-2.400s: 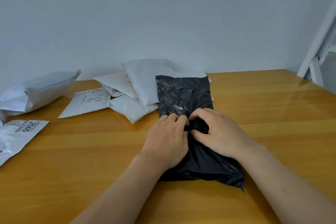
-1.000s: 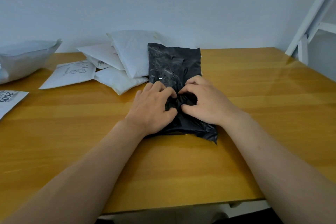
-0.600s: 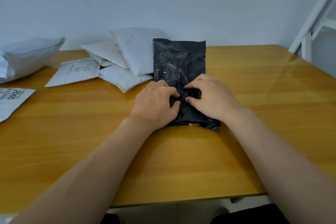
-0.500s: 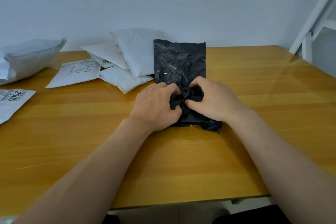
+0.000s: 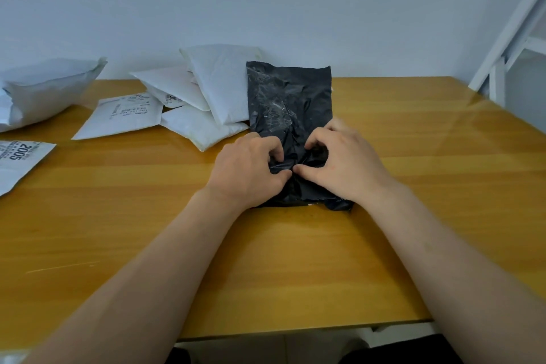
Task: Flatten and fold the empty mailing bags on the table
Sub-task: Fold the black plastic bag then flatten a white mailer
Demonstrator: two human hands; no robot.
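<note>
Both hands still on the black mailing bag [image 5: 291,103], mid-desk [image 5: 295,260] beside the white mailing bags [image 5: 212,94]. Left hand [image 5: 246,171] and right hand [image 5: 342,162] grip: fingers curled, pinching bunched plastic at the bag's near half. Barely changed from before; slightly more gathered.

A: What can't you make out?

B: The near part of the black mailing bag [image 5: 291,103] lies under the left hand [image 5: 246,170] and right hand [image 5: 344,165], and the curled fingers [image 5: 274,154] hide what they pinch.

A: And at the sides?

B: The printed white bag [image 5: 17,161] and the grey bag [image 5: 44,89] run off the left edge. The label on the flat white envelope [image 5: 121,118] is too small to read. The white frame [image 5: 514,38] is cut off at the right, and the bench [image 5: 295,269] on the left.
</note>
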